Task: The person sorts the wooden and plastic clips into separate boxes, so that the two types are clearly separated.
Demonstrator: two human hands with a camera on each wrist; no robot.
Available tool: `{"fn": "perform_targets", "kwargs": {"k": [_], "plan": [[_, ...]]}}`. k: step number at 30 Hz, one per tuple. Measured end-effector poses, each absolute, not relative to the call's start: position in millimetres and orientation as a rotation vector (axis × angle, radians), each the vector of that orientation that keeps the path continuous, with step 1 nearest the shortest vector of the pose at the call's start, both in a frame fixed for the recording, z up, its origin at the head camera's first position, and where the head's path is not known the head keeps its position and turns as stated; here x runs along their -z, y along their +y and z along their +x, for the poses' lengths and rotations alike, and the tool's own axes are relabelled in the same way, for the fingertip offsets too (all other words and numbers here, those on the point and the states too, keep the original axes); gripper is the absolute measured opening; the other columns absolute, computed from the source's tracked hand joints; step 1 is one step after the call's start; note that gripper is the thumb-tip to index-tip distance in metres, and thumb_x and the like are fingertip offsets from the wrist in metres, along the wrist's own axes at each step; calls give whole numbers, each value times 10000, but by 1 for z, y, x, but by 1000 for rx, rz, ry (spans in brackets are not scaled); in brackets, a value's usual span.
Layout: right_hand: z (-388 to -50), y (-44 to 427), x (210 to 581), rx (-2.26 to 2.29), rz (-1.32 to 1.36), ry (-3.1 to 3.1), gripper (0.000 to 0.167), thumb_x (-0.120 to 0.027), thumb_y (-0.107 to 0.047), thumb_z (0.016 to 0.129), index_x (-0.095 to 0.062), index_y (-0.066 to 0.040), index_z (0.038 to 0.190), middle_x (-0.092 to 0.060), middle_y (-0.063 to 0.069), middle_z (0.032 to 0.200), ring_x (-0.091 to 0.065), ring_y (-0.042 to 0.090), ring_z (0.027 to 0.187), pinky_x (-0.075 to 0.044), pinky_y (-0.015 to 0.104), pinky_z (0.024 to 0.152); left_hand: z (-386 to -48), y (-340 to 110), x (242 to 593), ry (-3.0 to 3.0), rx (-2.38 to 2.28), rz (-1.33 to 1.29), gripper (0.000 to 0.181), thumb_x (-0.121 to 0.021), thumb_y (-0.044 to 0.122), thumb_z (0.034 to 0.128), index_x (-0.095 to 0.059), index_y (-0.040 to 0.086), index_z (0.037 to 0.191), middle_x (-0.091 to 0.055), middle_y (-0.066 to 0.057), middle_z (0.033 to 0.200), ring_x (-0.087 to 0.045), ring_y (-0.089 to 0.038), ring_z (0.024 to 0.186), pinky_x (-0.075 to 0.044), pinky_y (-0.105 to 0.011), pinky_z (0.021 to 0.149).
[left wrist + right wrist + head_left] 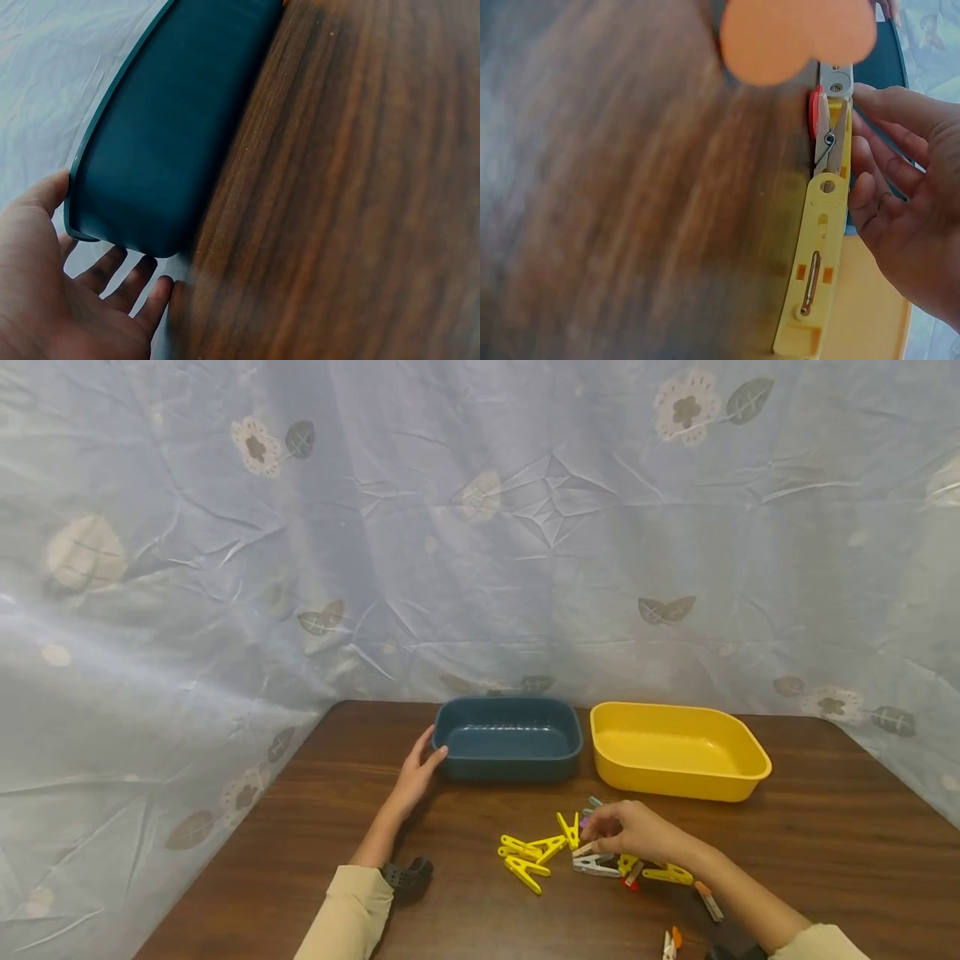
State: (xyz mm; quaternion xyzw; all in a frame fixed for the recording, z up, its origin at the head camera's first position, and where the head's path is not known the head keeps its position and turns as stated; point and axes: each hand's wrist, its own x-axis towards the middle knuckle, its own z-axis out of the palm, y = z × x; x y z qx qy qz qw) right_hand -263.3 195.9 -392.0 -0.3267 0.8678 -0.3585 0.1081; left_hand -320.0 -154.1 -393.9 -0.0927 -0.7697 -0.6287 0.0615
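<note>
My left hand (412, 777) rests at the left end of the blue basin (510, 768), its thumb at the rim and its loosely extended fingers against the outer wall. My right hand (637, 831) is low over scattered clothespins and pinches a small wooden clothespin (582, 851) between thumb and fingers; its far end is hidden. Just below lies a grey clothespin (596, 866). In the right wrist view, a yellow clothespin (810, 262) and a wooden clothespin with a red piece (830, 139) lie beside the hand. Several yellow clothespins (528, 870) form a group to its left.
A yellow basin (675, 783) stands right of the blue one, near the table's (465, 910) back edge. Wooden clothespins with orange pieces lie nearer me, one (708, 902) by the right forearm and one (670, 945) at the bottom. A patterned curtain (480, 568) hangs behind.
</note>
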Motion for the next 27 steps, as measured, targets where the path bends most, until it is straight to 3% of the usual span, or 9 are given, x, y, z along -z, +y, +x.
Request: {"fn": "perform_targets", "kwargs": {"k": [12,18,23,27], "plan": [[-263,198,399,1068,-1101,2558,43,-660,-107,839,-699,-125,841,-639,-101,803,-530,40,649,-475,242,561,-341,-158,425,-2333,1872,-241,619,-539,314,931,-270,102,1446,-257,-275,1419,-315,-423,1250,-295,-542,973],[-260,197,398,1065,-1090,2550,59,-656,-107,844,-707,-130,828,-644,-103,798,-538,33,643,-478,239,553,-339,-158,427,-2342,1866,-235,615,-540,292,932,-269,84,1444,-281,-288,1402,-340,-423,1233,-311,-538,963],[-260,194,394,1042,-1000,2576,49,-663,-135,845,-710,-147,837,-646,-96,803,-555,44,660,-483,240,576,-341,-159,425,-2320,1907,-268,624,-523,294,945,-236,73,1453,-213,-294,1428,-276,-445,1261,-269,-565,977],[-261,194,387,1040,-982,2593,44,-662,-160,850,-702,-141,851,-635,-84,790,-532,64,590,-466,242,525,-343,-159,423,-2315,1911,-267,627,-525,299,944,-233,85,1456,-216,-273,1436,-278,-426,1268,-271,-549,984]]}}
